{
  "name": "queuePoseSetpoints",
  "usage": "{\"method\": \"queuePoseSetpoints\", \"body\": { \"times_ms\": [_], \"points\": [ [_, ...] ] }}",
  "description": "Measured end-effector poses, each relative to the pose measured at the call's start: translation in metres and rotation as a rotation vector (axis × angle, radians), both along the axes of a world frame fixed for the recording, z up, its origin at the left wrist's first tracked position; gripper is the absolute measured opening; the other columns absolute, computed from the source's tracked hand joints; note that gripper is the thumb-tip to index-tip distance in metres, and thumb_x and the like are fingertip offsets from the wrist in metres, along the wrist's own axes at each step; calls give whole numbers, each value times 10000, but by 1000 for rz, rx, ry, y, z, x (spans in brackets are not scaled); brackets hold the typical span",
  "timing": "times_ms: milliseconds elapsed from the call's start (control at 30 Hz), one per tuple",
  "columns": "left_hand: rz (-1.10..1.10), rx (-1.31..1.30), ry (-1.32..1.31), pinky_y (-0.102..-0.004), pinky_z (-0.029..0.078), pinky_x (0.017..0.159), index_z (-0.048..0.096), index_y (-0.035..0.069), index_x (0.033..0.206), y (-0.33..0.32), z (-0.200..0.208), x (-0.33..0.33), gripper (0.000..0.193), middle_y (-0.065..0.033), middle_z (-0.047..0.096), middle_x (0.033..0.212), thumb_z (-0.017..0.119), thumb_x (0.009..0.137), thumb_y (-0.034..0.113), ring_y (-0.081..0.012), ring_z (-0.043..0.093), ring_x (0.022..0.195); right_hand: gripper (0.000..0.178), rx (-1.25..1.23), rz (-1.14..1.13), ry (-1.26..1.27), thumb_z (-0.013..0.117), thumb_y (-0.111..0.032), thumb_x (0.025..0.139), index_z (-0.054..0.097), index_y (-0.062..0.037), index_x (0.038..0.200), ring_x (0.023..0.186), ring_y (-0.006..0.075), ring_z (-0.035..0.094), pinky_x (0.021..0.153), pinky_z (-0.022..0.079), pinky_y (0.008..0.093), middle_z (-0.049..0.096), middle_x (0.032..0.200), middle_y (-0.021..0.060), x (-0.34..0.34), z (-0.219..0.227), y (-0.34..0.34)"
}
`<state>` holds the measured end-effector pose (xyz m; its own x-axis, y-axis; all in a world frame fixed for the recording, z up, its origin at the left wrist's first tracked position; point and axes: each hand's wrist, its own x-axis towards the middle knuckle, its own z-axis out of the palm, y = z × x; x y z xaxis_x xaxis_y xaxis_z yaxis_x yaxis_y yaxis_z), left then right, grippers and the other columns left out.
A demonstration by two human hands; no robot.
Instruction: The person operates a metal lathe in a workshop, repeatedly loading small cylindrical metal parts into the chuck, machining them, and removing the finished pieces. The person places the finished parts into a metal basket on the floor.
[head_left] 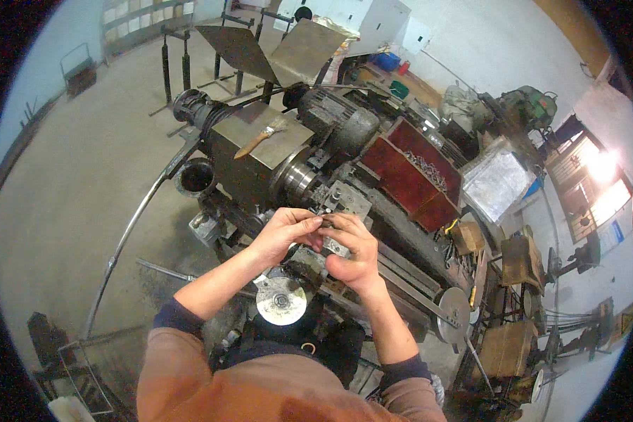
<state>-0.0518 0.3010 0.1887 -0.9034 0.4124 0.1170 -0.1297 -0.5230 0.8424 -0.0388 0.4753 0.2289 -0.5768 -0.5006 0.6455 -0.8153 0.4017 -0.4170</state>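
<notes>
Over the carriage of a metal lathe, my left hand [288,232] and my right hand [352,246] meet at the fingertips. Both are closed in a pinch around something small and dark, too small to name. The lathe's round steel chuck [297,177] sits just beyond them. A metal tool block [348,200] lies behind my fingers, partly hidden by them. Below my left wrist is a pale round handwheel disc [281,300].
A wooden-handled brush [260,138] rests on the headstock. To the right, a dark red tray [395,171] holds metal shavings near an electric motor [341,118]. A long metal lever [123,243] slants on the left. Another wheel [454,316] stands at the lathe's right end.
</notes>
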Motion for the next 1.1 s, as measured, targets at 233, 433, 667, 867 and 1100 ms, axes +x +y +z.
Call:
{"method": "queuePoseSetpoints", "body": {
  "times_ms": [233,433,667,867,1100],
  "points": [
    [194,-557,283,-273,458,549,641,-18,782,-23,17,2,283,-66,615,635,622,823,261,-130,584,605,377,179,67,-9,621,-123,520,638,-35,886,893,319,552,773,472,389,600,1004,139,-4,7,-11],
    [113,-849,567,-281,481,602,628,-24,899,-53,24,-10,227,-99,638,697,632,804,182,-123,598,627,250,249,152,-197,583,-85,522,665,-54,757,841,273,581,735,475,344,627,852,113,-36,10,-14],
    [705,-1407,361,-341,471,618,598,-16,969,-209,45,30,301,-162,624,753,608,791,225,-232,610,670,266,637,-258,-465,604,-207,544,705,-91,761,743,302,622,712,498,358,652,779,143,-134,-14,-20],
    [853,-1808,70,-406,461,642,612,-1,918,-301,7,116,294,-193,594,700,625,748,239,-332,596,702,298,529,-158,-479,587,-195,557,700,-66,801,639,258,631,621,497,322,645,718,154,-155,-33,-19],
    [764,-1905,-90,-444,464,668,530,-6,780,-296,-35,130,282,-219,588,730,659,692,228,-394,571,743,337,602,-176,-581,597,-188,542,692,-41,830,635,261,634,625,490,326,638,708,179,-152,-16,-37]
  ]
}}
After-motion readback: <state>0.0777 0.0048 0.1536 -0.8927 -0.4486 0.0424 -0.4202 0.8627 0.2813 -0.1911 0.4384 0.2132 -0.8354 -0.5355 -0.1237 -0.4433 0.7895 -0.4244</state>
